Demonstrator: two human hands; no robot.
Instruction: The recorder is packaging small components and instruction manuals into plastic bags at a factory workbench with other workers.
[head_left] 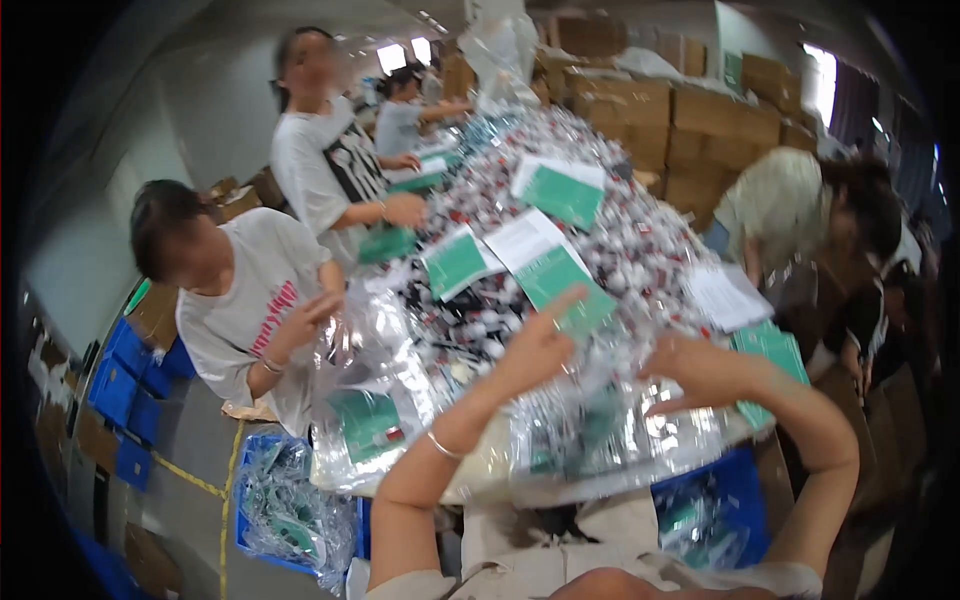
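My left hand reaches over the table with its index finger stretched out, beside or touching a green and white printed leaflet. I see nothing held in it. My right hand hovers to the right above clear plastic bags, fingers and thumb apart, slightly blurred. A large heap of small white, red and black pieces covers the table; their kind is too small to tell. More green and white leaflets lie on the heap. Under clear plastic near the front edge shows a green leaflet.
Two people work along the left side, another farther back. On the right a person bends down. Blue bins with plastic-wrapped packs stand below the table's front edge. Cardboard boxes are stacked behind. Green booklets lie by my right forearm.
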